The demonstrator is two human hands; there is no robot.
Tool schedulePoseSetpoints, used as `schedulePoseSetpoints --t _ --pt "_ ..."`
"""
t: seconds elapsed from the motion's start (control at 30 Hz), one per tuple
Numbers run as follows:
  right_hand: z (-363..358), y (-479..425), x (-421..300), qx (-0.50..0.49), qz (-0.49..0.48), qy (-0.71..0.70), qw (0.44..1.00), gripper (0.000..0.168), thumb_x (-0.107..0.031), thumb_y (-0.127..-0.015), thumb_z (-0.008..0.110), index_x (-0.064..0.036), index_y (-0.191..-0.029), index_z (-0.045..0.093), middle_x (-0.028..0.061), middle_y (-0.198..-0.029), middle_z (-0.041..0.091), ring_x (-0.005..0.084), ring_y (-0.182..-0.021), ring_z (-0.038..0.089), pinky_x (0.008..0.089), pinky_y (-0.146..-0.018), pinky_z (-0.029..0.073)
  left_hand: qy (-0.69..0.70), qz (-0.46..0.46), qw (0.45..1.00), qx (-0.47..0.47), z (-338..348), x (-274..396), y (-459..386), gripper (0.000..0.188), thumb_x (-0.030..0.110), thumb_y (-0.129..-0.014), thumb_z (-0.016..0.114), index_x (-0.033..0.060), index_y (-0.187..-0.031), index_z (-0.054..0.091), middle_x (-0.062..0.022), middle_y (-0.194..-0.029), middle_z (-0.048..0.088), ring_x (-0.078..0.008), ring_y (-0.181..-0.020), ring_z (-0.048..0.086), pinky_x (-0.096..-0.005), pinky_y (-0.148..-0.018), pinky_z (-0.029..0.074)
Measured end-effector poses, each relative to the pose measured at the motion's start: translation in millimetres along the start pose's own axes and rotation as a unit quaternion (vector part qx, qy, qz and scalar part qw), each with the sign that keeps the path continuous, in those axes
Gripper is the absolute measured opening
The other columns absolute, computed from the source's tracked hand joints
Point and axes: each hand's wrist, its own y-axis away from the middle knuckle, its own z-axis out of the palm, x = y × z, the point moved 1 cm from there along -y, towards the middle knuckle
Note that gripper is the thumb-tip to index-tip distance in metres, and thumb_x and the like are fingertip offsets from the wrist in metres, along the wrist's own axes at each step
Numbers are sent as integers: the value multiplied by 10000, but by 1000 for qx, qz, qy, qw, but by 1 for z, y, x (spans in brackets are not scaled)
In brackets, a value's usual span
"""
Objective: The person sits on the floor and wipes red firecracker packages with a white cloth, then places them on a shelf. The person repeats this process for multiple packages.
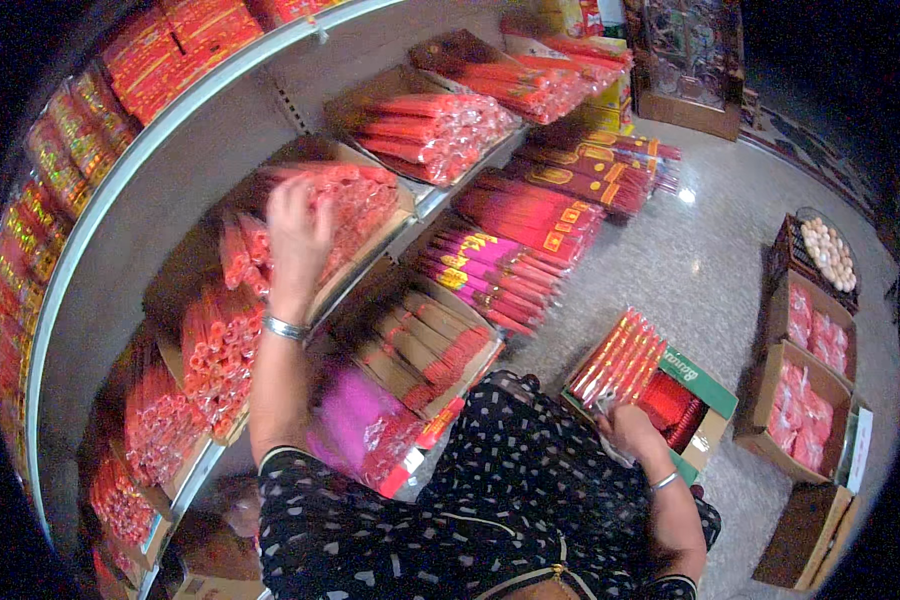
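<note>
My left hand (298, 225), blurred and with a bracelet at its wrist, hovers over or touches red candles in clear plastic (356, 214) in a cardboard box on the shelf; which of the two I cannot tell. Its fingers are apart and nothing shows in them. Beside it lies a smaller bundle of red candles (244, 251). Lower right, my right hand (634, 431) is closed on a crumpled whitish piece (613, 435), plastic or cloth. It is at the near edge of a green-and-brown carton (694, 360) that holds gold-patterned red sticks in plastic (622, 360) and a dark red item (664, 409).
More boxed red candles (221, 356) line the shelf (435, 196). Below it lie incense packs (487, 274) and a box of brown-wrapped incense bundles (427, 337). Cartons of pink bags (799, 420) and a basket of eggs (829, 251) stand on the floor at right.
</note>
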Motion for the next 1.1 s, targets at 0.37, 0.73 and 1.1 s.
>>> schedulePoseSetpoints --t 0.37,0.73,1.1 --pt "13 2 2 8 4 26 1000 358 -319 -837 524 26 -835 617 261 -801 609 398 -770 604 480 -709 475 -85 -319 921 -205 58 -112 -59 816 651 -727 536 -44 -1153 505 -293 -1083 552 -373 -1007 547 -414 -880 419" --pt "8 4 16 40 -44 15 998 380 -353 -859 491 12 -815 592 245 -754 603 405 -733 598 470 -662 477 360 -521 773 -36 70 -146 -48 148 120 -638 650 0 -638 563 -23 -598 535 -119 -499 474 -282 -447 350" --pt "-23 -2 31 201 23 -117 972 428 -370 -849 471 37 -827 601 273 -792 599 405 -754 604 474 -699 480 756 -377 535 -21 -30 37 11 607 38 -708 514 31 -1288 334 -194 -1117 497 -301 -889 579 -418 -756 544"
